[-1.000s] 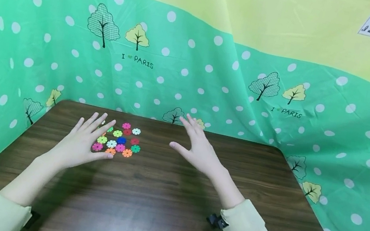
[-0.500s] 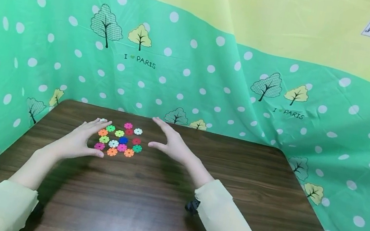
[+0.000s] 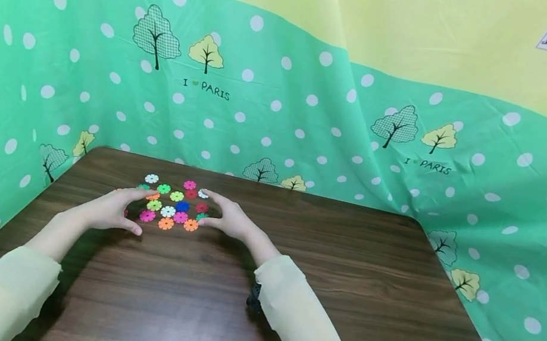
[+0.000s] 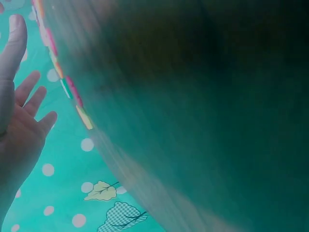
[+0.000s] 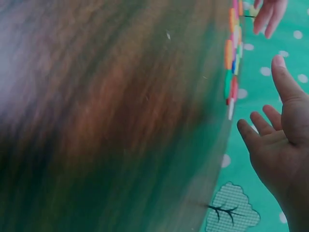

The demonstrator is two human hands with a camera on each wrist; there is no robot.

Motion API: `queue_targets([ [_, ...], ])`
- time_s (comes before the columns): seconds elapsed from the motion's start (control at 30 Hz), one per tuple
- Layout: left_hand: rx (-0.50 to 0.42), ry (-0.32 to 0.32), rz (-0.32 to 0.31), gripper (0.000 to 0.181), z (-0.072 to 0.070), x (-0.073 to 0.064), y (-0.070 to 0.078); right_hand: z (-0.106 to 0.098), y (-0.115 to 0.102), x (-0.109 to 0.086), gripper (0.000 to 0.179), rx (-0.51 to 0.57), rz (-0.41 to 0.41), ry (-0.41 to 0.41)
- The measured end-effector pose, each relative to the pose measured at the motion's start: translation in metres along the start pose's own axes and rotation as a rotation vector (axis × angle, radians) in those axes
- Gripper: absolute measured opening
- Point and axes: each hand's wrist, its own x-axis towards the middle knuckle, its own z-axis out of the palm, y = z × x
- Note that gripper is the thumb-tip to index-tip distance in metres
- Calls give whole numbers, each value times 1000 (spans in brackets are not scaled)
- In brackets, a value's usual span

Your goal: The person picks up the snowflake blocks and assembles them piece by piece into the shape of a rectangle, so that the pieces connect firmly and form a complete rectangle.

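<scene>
Several flower-shaped plastic discs lie flat and close together on the table, among them a blue disc [image 3: 183,206], a pink disc [image 3: 147,216] and an orange disc [image 3: 165,223]. On their left side my left hand [image 3: 109,209] is spread, thumb apart from the fingers, covering some discs from the head view. At their right side my right hand [image 3: 233,219] faces it, fingertips over the white disc [image 3: 203,194] and thumb by the green disc [image 3: 201,217]. Both wrist views show the fingers parted with nothing held between them.
The dark wood table [image 3: 338,302] stretches toward me and to the right. A green and yellow patterned curtain [image 3: 283,112] hangs along its back and sides. Dark wrist cameras sit under the sleeves, one visible camera [image 3: 255,299] at the right.
My right hand has moved left and down to the discs' right edge. My left hand has lowered and drawn slightly left, uncovering a white disc at the back. The discs lie as before.
</scene>
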Motion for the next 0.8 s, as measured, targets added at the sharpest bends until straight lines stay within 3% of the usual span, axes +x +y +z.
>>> queue_targets([
  [0.3,43,-53,62,87,-2,9,-7,17,1,14,62,-26,17,-82],
  [0.43,75,-73,26,74,-1,10,-9,20,2,20,55,-116,21,-91],
  [0.57,74,-62,-11,60,-1,10,-12,22,3,25,50,-199,2,-93],
  [0.8,63,-34,32,41,0,18,-17,22,8,30,37,-271,-48,-84],
])
